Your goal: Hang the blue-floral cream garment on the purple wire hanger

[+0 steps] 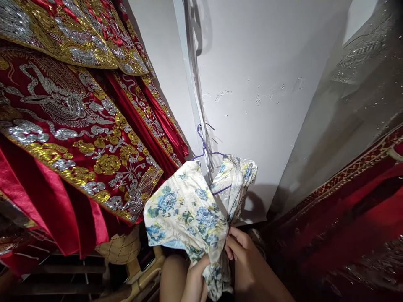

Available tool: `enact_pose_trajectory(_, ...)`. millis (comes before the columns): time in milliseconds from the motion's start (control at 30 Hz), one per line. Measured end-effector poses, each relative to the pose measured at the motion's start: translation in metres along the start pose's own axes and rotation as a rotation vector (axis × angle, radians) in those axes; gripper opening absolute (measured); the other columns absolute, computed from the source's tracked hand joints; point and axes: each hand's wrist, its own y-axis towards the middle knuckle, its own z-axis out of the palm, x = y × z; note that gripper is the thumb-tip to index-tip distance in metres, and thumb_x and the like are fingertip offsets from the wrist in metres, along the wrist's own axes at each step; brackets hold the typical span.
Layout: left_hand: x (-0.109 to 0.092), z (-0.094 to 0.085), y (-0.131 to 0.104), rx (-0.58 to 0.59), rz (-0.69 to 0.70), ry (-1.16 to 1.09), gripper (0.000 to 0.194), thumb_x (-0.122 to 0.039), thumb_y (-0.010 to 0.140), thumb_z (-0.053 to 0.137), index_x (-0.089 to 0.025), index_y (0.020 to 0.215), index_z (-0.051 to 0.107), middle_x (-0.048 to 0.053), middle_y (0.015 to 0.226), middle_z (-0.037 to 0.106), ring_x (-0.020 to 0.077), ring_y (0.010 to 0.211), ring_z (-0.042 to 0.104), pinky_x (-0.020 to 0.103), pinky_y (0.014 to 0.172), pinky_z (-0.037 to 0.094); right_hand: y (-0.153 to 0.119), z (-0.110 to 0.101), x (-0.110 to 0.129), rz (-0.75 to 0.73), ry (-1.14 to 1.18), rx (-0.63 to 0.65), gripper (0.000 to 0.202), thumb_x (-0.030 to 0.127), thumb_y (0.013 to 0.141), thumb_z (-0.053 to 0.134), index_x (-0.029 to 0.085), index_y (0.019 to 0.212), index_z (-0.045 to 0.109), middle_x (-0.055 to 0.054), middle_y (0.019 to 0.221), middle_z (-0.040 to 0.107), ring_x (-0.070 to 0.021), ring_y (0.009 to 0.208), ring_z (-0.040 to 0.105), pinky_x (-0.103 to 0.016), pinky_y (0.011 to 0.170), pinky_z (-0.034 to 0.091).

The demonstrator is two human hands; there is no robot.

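A white dress (189,209) with blue and green flowers hangs from a purple hanger (204,147), whose hook catches on a narrow pale strip against the wall. My left hand (197,279) grips the fabric low on the front, thumb on top. Higher and to the right, my right hand (236,245) pinches the dress at its side edge, below the crossed neckline. The neckline gapes, showing the inside of the back. The lower end of the garment bunches between my forearms, and what the fingertips press from behind is hidden.
Red costumes with gold and silver sequins (107,167) hang along the left. A white wall (252,84) stands ahead. Sheer glittery fabric (352,96) and a red garment (362,218) fill the right. A wooden chair (141,279) is at lower left.
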Motion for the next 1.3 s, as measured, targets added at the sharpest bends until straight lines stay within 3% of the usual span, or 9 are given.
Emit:
enact_pose_trajectory(133,-0.013,-0.010,0.011,-0.074,0.023,0.022,0.055,-0.035,0.060,0.086,-0.018,0.109,0.071,0.012,0.097,0.075,0.0373,0.105,0.069,0.048,0.093,0.054,0.001,-0.002,-0.004,0.053,-0.042,-0.023,0.034,0.046,0.090,0.052,0.022,0.065,0.051,0.004,0.050,0.045,-0.0126,0.050,0.041,-0.027,0.053,0.031)
enact_pose_trajectory(233,-0.012,-0.024,0.033,-0.285,0.328,0.103,0.062,-0.042,0.060,0.087,-0.018,0.112,0.065,0.011,0.107,0.071,0.0323,0.108,0.066,0.043,0.095,0.052,-0.002,-0.007,-0.003,0.089,-0.057,-0.024,0.033,0.043,0.088,0.051,0.023,0.063,0.046,0.006,0.048,0.040,-0.0123,0.047,0.039,-0.028,0.052,0.029)
enact_pose_trajectory(367,0.015,-0.034,0.051,-0.572,0.782,0.332,0.064,-0.045,0.064,0.084,-0.020,0.117,0.059,0.009,0.113,0.063,0.0284,0.110,0.060,0.041,0.096,0.049,-0.008,-0.010,-0.004,0.135,-0.027,0.033,0.033,0.044,0.089,0.049,0.024,0.063,0.046,0.007,0.043,0.040,-0.0123,0.043,0.040,-0.028,0.051,0.031)
enact_pose_trajectory(467,0.041,-0.020,0.045,-0.322,0.840,0.575,0.048,-0.036,0.072,0.080,-0.020,0.115,0.064,0.011,0.119,0.063,0.0286,0.114,0.059,0.041,0.100,0.047,-0.013,-0.007,-0.007,0.152,0.033,0.107,0.034,0.048,0.089,0.050,0.022,0.067,0.051,0.004,0.044,0.049,-0.0126,0.043,0.044,-0.026,0.051,0.035)
enact_pose_trajectory(567,0.056,0.003,0.035,0.046,0.684,0.612,0.025,-0.030,0.082,0.070,-0.018,0.103,0.068,0.009,0.102,0.069,0.0258,0.098,0.065,0.036,0.091,0.051,-0.018,-0.002,-0.006,0.110,0.082,0.138,0.039,0.054,0.091,0.050,0.021,0.069,0.052,0.002,0.048,0.057,-0.0129,0.045,0.050,-0.025,0.050,0.037)
enact_pose_trajectory(633,0.058,0.015,0.032,0.170,0.613,0.576,0.015,-0.030,0.087,0.063,-0.017,0.091,0.069,0.007,0.089,0.070,0.0236,0.087,0.066,0.032,0.082,0.052,-0.019,0.000,-0.005,0.102,0.094,0.134,0.043,0.057,0.090,0.052,0.021,0.067,0.052,0.001,0.048,0.057,-0.0126,0.045,0.051,-0.024,0.049,0.037)
enact_pose_trajectory(933,0.053,0.006,0.028,0.247,0.602,0.644,0.019,-0.022,0.090,0.055,-0.017,0.074,0.062,0.005,0.074,0.064,0.0183,0.071,0.060,0.026,0.068,0.046,0.002,-0.006,0.009,0.172,0.326,-0.027,0.053,0.072,0.078,0.059,0.022,0.067,0.049,0.005,0.037,0.050,-0.0087,0.032,0.036,-0.022,0.040,0.028)
enact_pose_trajectory(1100,0.068,0.012,0.038,0.155,0.680,0.780,0.022,-0.022,0.090,0.053,-0.019,0.068,0.047,0.000,0.067,0.048,0.0149,0.064,0.047,0.024,0.060,0.035,0.034,-0.021,0.063,-0.030,0.234,-0.043,0.049,0.067,0.079,0.064,0.020,0.069,0.057,0.003,0.038,0.053,-0.0096,0.033,0.038,-0.023,0.039,0.029)
enact_pose_trajectory(1300,0.069,0.030,0.057,0.261,0.742,0.873,0.027,-0.017,0.088,0.051,-0.020,0.066,0.037,-0.001,0.066,0.044,0.0141,0.064,0.043,0.026,0.060,0.029,0.045,-0.033,0.124,-0.193,0.127,-0.124,0.041,0.056,0.084,0.064,0.019,0.066,0.063,0.002,0.039,0.056,-0.0109,0.035,0.042,-0.025,0.042,0.035)
